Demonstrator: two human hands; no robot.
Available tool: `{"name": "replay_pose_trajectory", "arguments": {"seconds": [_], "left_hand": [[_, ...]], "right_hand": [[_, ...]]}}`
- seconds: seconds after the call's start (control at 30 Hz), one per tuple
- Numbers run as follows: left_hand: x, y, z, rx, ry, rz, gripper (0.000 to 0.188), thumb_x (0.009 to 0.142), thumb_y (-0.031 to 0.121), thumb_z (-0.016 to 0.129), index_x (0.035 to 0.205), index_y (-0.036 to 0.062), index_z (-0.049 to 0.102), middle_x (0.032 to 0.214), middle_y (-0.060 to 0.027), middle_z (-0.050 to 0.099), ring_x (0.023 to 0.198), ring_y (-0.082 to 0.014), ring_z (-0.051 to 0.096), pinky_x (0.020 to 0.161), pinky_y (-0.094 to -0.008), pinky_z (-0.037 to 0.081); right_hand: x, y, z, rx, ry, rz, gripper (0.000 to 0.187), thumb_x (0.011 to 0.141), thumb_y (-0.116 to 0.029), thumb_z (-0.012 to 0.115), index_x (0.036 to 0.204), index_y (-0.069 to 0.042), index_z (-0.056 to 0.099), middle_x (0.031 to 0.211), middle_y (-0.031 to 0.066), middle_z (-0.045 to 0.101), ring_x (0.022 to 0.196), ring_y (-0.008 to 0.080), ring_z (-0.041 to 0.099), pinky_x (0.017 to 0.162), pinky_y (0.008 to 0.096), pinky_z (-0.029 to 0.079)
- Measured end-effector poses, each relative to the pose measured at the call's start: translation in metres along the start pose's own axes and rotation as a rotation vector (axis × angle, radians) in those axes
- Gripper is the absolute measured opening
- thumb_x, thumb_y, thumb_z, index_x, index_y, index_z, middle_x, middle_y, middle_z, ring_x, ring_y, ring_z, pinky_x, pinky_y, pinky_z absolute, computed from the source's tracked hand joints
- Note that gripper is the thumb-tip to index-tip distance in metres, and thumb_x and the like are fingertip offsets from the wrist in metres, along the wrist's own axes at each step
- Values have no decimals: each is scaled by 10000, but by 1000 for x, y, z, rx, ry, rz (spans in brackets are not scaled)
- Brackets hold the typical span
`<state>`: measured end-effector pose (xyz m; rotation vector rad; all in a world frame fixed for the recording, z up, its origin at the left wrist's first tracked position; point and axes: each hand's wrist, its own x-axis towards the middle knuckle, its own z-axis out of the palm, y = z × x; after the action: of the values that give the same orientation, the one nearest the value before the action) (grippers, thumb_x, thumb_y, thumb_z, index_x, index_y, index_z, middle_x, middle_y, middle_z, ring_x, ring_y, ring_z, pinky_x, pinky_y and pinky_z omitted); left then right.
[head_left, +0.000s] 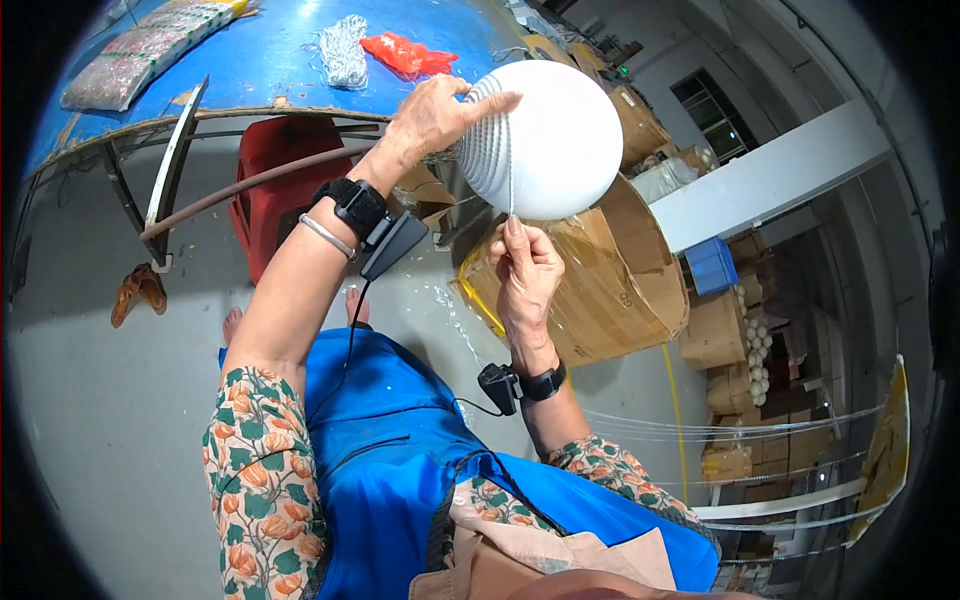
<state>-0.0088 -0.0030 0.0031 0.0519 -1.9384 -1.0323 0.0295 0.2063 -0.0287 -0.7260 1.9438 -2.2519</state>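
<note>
A large smooth white ball [570, 135] is held up in front of me. On its left side a thin silvery string [483, 150], bead-like in look, lies in closely spaced rings. My left hand [437, 118] grips the ball from the upper left, its thumb laid across the outermost rings and some fingers hidden behind. Just under the ball, my right hand [527, 268] is closed in a pinch on the string, which runs taut from the ball's surface down to the fingertips.
A blue-topped table [270, 50] at the upper left bears a bundle of white string [343, 52], a red plastic bag [408, 55] and a clear package [150, 50]. Below it is a red stool [285, 180]. An open cardboard box [590, 290] stands behind my right hand. Silvery strands [740, 430] stretch across the right.
</note>
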Motion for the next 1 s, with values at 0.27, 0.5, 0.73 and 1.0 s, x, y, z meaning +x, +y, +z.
{"name": "replay_pose_trajectory", "arguments": {"seconds": [0.27, 0.5, 0.73, 1.0], "left_hand": [[2, -1, 2, -174, 63, -92, 809, 656, 730, 493, 895, -33, 619, 831, -210, 617, 803, -301, 606, 727, -374, 466], [-1, 10, 1, -235, 53, -76, 819, 646, 712, 528, 968, -38, 602, 892, -206, 611, 867, -309, 595, 776, -370, 461], [-8, 19, 4, -176, 143, -6, 794, 633, 697, 560, 976, -17, 597, 927, -177, 601, 889, -288, 584, 772, -358, 462], [-11, 21, 1, -144, 153, 31, 769, 637, 674, 580, 975, -16, 593, 932, -163, 597, 885, -278, 583, 759, -361, 465]], "right_hand": [[-3, -11, 8, -58, -56, -61, 196, 866, -202, 546, 853, -12, 593, 642, 10, 582, 528, 14, 438, 462, 150, 312], [0, 16, 10, -63, -73, -3, 231, 857, -176, 549, 1005, 1, 564, 683, 45, 610, 553, 49, 509, 442, 155, 322], [13, 29, 25, 32, -135, 120, 435, 848, -233, 562, 1181, 22, 444, 846, 93, 621, 623, 94, 586, 441, 160, 368], [16, 39, 36, 268, -107, 45, 265, 875, -223, 522, 1019, -2, 542, 816, 86, 620, 593, 103, 581, 438, 165, 379]]}}
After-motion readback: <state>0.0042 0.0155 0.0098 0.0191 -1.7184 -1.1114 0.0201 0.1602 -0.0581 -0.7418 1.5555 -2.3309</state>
